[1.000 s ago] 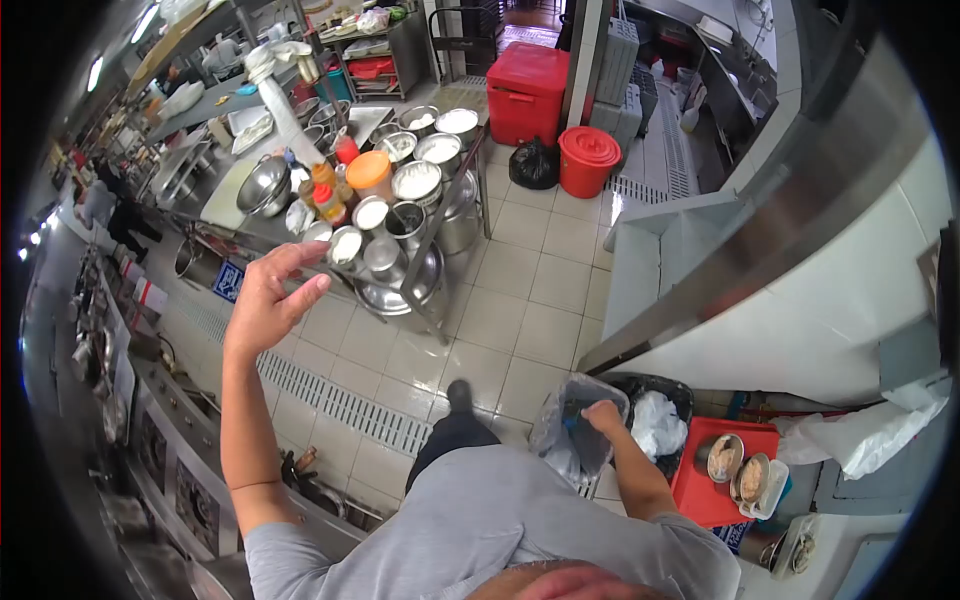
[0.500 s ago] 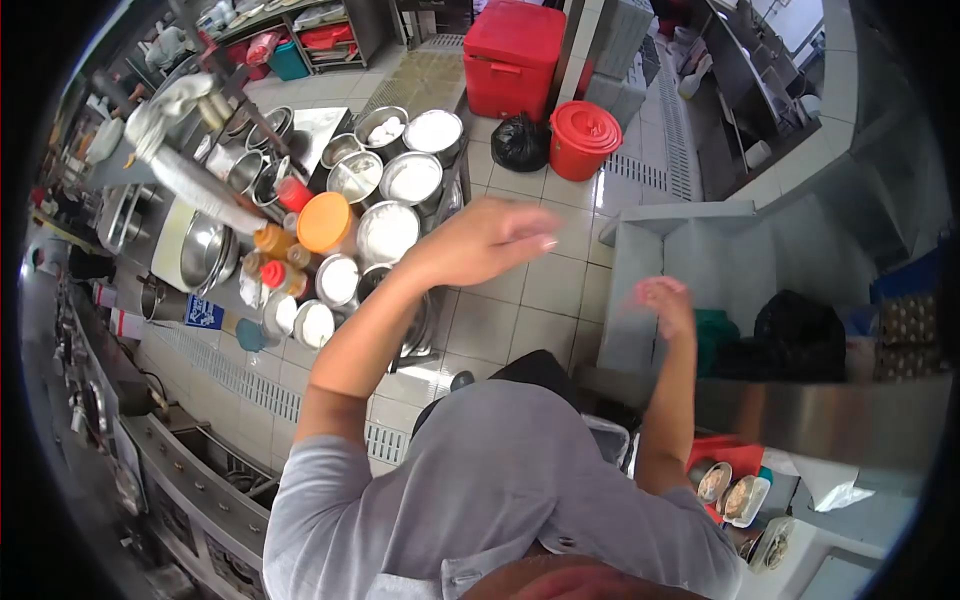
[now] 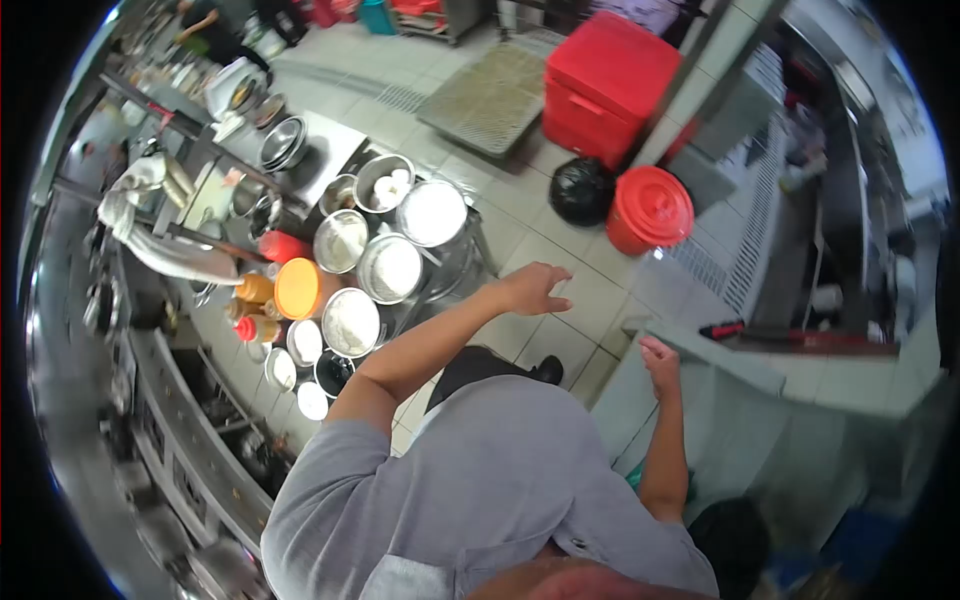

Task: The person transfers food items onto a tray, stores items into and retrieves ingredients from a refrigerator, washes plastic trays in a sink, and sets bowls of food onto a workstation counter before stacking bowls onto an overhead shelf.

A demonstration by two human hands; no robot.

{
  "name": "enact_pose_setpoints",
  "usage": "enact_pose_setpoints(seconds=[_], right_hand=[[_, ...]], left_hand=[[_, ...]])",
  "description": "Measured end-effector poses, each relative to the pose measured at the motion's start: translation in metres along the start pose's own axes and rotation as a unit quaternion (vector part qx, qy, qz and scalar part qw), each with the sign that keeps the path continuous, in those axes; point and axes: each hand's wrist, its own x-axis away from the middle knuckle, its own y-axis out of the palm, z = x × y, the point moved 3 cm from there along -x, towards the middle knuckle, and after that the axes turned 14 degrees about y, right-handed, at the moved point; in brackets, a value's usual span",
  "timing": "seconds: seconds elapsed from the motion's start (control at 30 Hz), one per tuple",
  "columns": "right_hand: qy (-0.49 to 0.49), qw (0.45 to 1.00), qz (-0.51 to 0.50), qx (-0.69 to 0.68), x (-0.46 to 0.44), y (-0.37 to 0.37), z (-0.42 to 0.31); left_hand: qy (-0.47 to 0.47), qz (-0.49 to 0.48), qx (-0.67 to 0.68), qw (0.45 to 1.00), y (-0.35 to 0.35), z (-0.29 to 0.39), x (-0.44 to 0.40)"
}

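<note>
My left hand reaches out in front of my body above the tiled floor, empty, with thumb and fingers apart. Lower and to the right, my right hand hangs loosely bent beside a grey ledge, with nothing visible in it. Nearest my left forearm is a group of metal pots, among them a pot of white powder and a pot with white round items. An orange-lidded tub and a red-capped sauce bottle stand beside them.
Ahead are a red cooler box, a black trash bag and a red lidded bucket. A low platform lies on the floor. Far left, a person in dark clothes stands. Floor grating runs at right.
My view has shifted and turned; the cooler, bucket and pots appear lower in it. The food containers at lower right have left view. Both arms stay raised, and my shoe now shows.
</note>
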Motion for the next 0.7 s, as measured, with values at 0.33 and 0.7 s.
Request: enact_pose_setpoints(seconds=[0.33, 0.7], right_hand=[[-0.145, 0.762, -0.118, 0.62, -0.321, -0.04, -0.019], [-0.005, 0.779, -0.244, 0.578, -0.442, -0.008, -0.089]], left_hand=[[-0.066, 0.183, 0.022, 0.981, -0.161, -0.102, -0.064], [-0.162, 0.31, 0.007, 0.937, -0.292, -0.252, -0.136]])
